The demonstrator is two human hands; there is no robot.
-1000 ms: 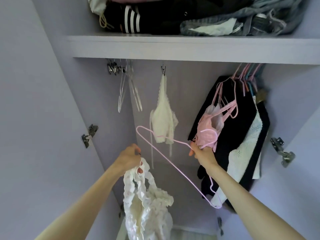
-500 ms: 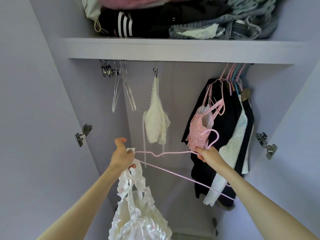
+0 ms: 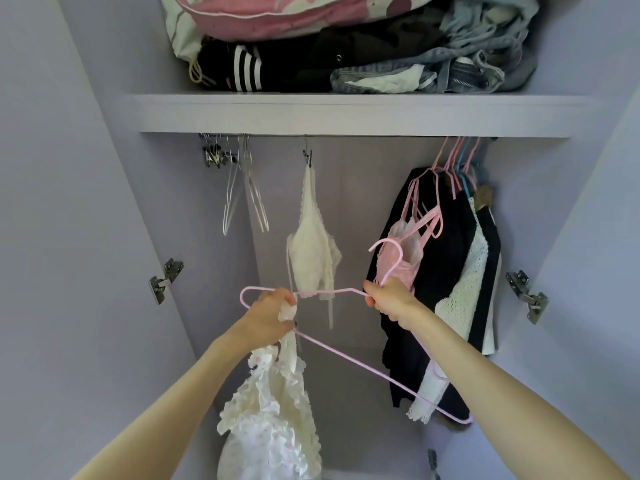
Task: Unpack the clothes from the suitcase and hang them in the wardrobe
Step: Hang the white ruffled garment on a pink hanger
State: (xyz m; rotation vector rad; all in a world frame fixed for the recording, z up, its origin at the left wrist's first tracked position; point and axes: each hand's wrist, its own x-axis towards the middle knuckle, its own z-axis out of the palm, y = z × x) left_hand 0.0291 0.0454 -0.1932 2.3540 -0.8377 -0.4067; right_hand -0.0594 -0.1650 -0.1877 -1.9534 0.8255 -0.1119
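Since the earlier frame, the pink wire hanger [image 3: 349, 355] is being levelled, one end now brought past the left hand [image 3: 268, 315]. The white ruffled garment [image 3: 273, 407] is being gripped by that hand; the hanger's neck is being clasped by the right hand [image 3: 389, 297]. Several garments are already hanging on the rail [image 3: 363, 135]; this one is judged still unthreaded. The suitcase is not being shown.

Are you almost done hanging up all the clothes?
Partly. A white lace top and dark clothes already hang on the rail. Right now the left hand holds a frilly white garment against a thin pink wire hanger, which the right hand grips. Hanging it comes next. The suitcase is out of view.
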